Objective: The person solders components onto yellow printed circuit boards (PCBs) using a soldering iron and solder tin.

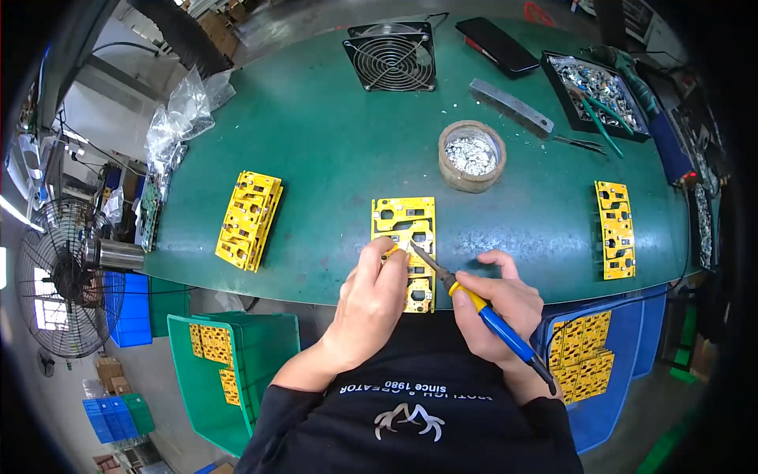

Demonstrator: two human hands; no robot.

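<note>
A yellow circuit board panel (403,209) with cut-outs and small parts lies at the table's near edge in front of me. In my right hand (499,308) is a soldering iron (505,333) with a blue handle and yellow collar, its tip down at the middle of the panel. My left hand (369,296) is closed over the panel's left side, thumb and forefinger pinched close to the iron's tip. A small yellow and dark bit shows at those fingers; what they hold is too small to make out.
On the green table (316,142) are a stack of yellow panels (249,221) left, another panel (616,229) right, a round tub (472,156), a fan (392,59), a metal bar (512,107), and pliers (600,122) on a parts tray (592,87). Bins (264,332) (624,395) hold more panels below.
</note>
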